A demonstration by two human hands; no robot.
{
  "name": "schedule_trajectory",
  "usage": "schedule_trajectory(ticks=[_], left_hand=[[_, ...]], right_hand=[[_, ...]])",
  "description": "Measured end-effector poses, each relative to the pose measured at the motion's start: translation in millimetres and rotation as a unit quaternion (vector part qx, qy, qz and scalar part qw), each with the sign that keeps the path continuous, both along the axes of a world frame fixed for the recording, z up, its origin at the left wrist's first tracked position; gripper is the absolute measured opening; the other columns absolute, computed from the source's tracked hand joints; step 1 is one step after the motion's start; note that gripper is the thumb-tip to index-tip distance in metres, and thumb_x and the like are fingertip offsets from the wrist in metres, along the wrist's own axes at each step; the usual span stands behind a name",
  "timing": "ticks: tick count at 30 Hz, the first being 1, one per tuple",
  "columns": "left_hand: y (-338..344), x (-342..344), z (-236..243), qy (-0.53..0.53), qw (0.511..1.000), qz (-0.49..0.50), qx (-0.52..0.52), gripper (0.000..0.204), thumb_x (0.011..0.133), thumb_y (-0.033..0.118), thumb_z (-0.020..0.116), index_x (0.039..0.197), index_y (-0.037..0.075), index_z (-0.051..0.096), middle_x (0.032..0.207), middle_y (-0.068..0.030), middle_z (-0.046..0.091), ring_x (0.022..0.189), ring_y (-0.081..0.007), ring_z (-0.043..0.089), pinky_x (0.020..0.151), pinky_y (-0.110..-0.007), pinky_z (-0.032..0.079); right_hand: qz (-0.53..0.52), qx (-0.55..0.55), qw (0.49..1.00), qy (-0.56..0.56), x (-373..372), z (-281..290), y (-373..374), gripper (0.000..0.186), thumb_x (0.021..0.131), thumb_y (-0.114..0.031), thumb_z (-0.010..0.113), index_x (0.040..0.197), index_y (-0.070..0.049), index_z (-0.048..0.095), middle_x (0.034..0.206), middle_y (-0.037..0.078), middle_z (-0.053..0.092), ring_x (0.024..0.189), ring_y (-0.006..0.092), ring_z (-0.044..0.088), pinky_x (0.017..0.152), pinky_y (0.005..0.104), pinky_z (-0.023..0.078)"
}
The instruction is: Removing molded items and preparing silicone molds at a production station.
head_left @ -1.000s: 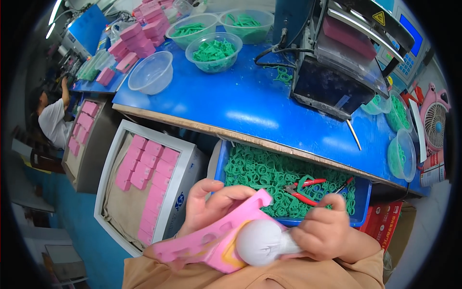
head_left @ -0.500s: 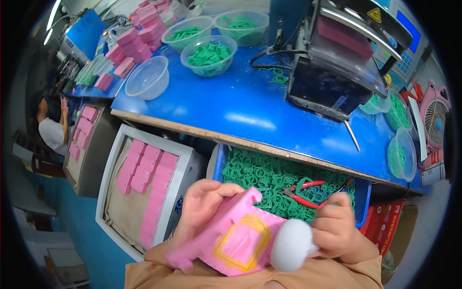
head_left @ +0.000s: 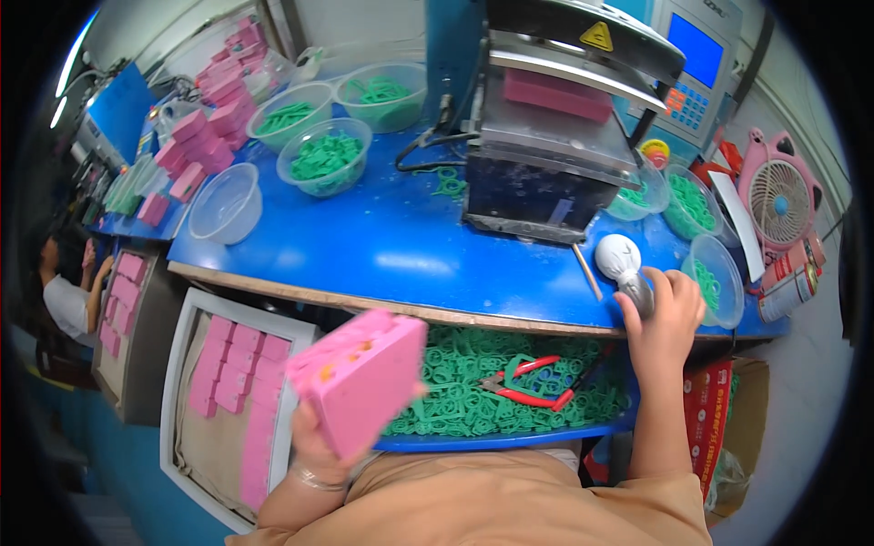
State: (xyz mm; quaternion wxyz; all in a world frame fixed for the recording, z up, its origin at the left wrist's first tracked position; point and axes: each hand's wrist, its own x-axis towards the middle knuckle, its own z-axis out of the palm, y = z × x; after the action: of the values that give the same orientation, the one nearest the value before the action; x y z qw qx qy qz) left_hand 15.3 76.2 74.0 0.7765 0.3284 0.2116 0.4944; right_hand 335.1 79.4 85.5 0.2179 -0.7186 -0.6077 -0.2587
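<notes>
Blue counter (head_left: 364, 264) spans the middle of the frame, with a dark machine (head_left: 537, 182) at upper centre. Below its front edge, a blue tray (head_left: 492, 442) holds a heap of green pieces (head_left: 455, 364); red-handled pliers (head_left: 528, 396) lie on top, probably to be within easy reach. Left of lower centre, the left hand (head_left: 319, 450) holds up a thick pink block (head_left: 369, 378), its fingers clamped around the lower part, perhaps to leave the upper side uncovered. That arm is bent close to the body. At right, the right arm stretches up to the counter, the right hand (head_left: 666, 323) angled over a white-headed tool (head_left: 621, 257) near a wooden stick (head_left: 587, 273). Thumb and fingers straddle its grey handle; whether they grip it, I cannot tell.
</notes>
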Motion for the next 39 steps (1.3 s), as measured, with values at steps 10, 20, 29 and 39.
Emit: schedule_trajectory(ticks=[10,20,29,39], left_hand=[[-15.2,7.7,-41.4,0.039,0.993,-0.094,-0.065,0.084,0.081,0.064,0.046,0.136,0.003,0.028,0.132,-0.0141,0.042,0.123,-0.024,0.041,0.102,-0.041,0.033],[-4.8,-4.6,-34.2,0.126,0.974,-0.077,0.169,0.036,0.076,0.005,0.07,0.107,0.001,0.054,0.106,-0.0156,0.06,0.1,-0.0225,0.058,0.088,-0.035,0.046],[-4.5,1.0,-34.4,0.23,0.953,-0.047,0.193,0.031,0.071,0.004,0.073,0.099,0.001,0.061,0.102,-0.0111,0.063,0.096,-0.0226,0.059,0.086,-0.033,0.045],[-0.3,-3.6,-35.4,0.242,0.937,-0.015,0.251,0.037,0.07,0.019,0.077,0.098,0.0,0.064,0.092,-0.0096,0.061,0.087,-0.0222,0.057,0.077,-0.032,0.044]], right_hand=[[0.334,-0.276,0.494,0.754,-97.9,-16.6,-24.4,0.044,0.074,-0.014,0.071,0.112,0.002,0.055,0.113,0.012,0.054,0.099,0.0224,0.054,0.09,0.0352,0.041],[0.548,-0.208,0.632,0.508,-92.9,-21.9,-19.6,0.04,0.067,-0.016,0.077,0.101,0.001,0.063,0.089,0.011,0.063,0.079,0.0224,0.057,0.07,0.0335,0.044],[0.534,-0.158,0.705,0.439,-99.3,-31.9,-20.4,0.034,0.067,-0.012,0.076,0.096,0.0,0.063,0.084,0.011,0.062,0.071,0.0247,0.056,0.066,0.0344,0.043],[0.495,-0.203,0.631,0.562,-101.5,-43.5,-22.3,0.037,0.062,-0.016,0.079,0.092,0.002,0.067,0.08,0.01,0.063,0.072,0.0202,0.056,0.064,0.0307,0.042]])
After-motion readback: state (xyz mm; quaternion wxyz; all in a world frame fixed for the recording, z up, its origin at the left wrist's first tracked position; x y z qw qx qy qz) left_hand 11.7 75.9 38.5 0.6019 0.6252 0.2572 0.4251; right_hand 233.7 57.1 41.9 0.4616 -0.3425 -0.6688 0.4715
